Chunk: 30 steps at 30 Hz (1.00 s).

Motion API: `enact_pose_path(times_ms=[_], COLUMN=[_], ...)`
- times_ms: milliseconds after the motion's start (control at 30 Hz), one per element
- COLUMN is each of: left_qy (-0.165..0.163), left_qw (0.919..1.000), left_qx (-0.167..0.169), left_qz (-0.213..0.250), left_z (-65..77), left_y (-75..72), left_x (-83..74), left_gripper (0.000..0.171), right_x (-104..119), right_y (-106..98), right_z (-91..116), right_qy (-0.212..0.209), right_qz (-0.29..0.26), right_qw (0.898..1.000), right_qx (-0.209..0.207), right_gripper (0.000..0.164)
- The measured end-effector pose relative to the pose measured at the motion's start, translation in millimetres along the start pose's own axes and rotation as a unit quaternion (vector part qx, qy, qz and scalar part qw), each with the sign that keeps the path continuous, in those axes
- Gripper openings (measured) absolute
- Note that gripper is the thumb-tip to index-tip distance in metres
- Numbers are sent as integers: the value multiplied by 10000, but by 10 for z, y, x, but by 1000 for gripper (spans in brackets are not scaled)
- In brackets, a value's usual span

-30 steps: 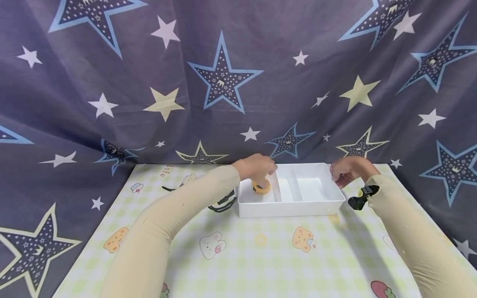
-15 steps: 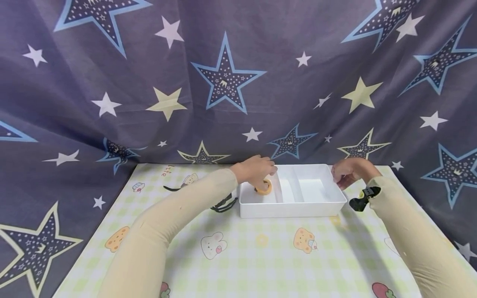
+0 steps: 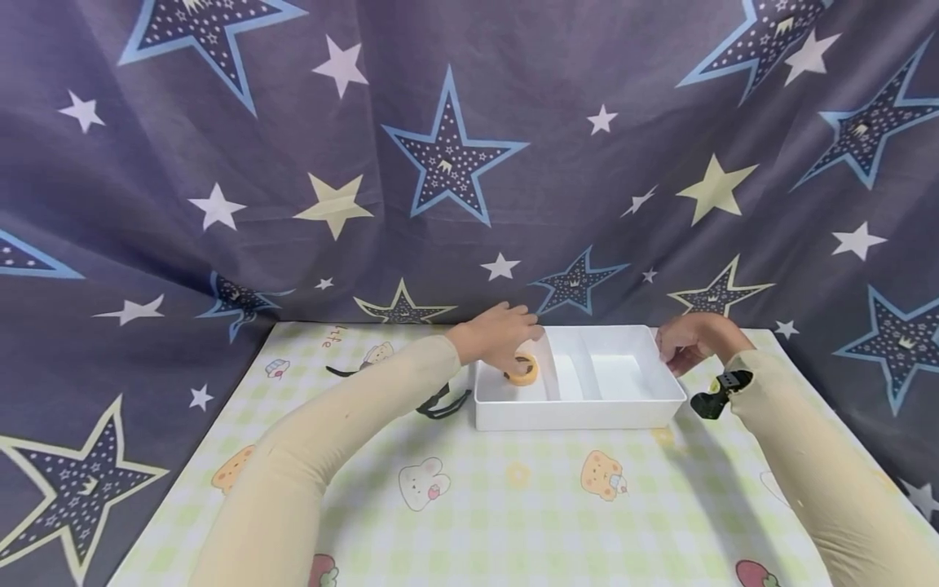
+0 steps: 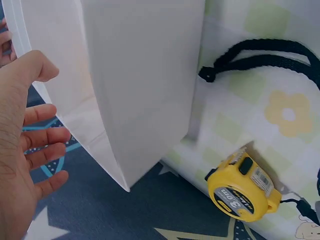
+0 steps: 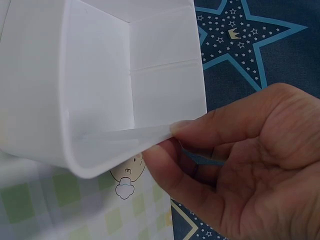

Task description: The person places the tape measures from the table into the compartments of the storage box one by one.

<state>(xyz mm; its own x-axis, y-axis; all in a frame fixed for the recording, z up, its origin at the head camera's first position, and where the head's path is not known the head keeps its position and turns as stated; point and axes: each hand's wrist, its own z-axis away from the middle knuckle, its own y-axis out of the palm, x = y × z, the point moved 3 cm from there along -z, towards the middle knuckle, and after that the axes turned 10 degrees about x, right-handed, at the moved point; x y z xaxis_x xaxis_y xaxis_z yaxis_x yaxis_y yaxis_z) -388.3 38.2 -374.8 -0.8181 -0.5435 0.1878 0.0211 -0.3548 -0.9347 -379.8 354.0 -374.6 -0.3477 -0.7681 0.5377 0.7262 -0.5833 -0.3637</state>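
Observation:
A white box (image 3: 579, 414) with dividers stands on the table. My left hand (image 3: 499, 336) is over its left compartment. In the left wrist view the left hand (image 4: 25, 140) has its fingers spread and relaxed beside the box wall (image 4: 145, 100), holding nothing visible. Under the thumb in the head view is a small yellow-orange ring (image 3: 530, 372), like a tape roll, inside the compartment; the box wall hides it in the left wrist view. My right hand (image 5: 250, 160) pinches the rim of the box's right end (image 5: 150, 137) between thumb and fingers.
A yellow tape measure (image 4: 245, 187) with a black cord lies on the table left of the box. Another black cord loop (image 4: 265, 62) lies nearby. The checked tablecloth (image 3: 513, 522) extends in front; a star-patterned cloth (image 3: 411, 244) hangs close behind.
The head view has shifted slightly. My left hand has drawn a little to the left relative to the box, and the ring's tilt has changed slightly. My right hand keeps its pinch on the rim.

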Motion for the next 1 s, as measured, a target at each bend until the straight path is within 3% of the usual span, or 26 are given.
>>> enact_pose_path(times_ms=[300,533,800,1000], left_qy=[-213,-656,-1085,-1152], left_qw=[9994,9960,9879,9813], left_qx=[-281,-606,-919,-1131], left_qz=[56,48,614,1052], left_z=[193,432,781,1084], left_y=[90,199,366,572], left_x=[140,336,606,747], left_gripper=[59,62,56,53], right_x=[-15,-5,21,1], right_y=[4,-4,9,31], right_z=[-10,-32,-35,-22], right_qy=[-10,12,-58,6], right_qz=[-99,22,29,108], right_qw=[9999,10000,9999,9999], right_qx=[24,73,78,123], right_gripper=[9,7,8,6])
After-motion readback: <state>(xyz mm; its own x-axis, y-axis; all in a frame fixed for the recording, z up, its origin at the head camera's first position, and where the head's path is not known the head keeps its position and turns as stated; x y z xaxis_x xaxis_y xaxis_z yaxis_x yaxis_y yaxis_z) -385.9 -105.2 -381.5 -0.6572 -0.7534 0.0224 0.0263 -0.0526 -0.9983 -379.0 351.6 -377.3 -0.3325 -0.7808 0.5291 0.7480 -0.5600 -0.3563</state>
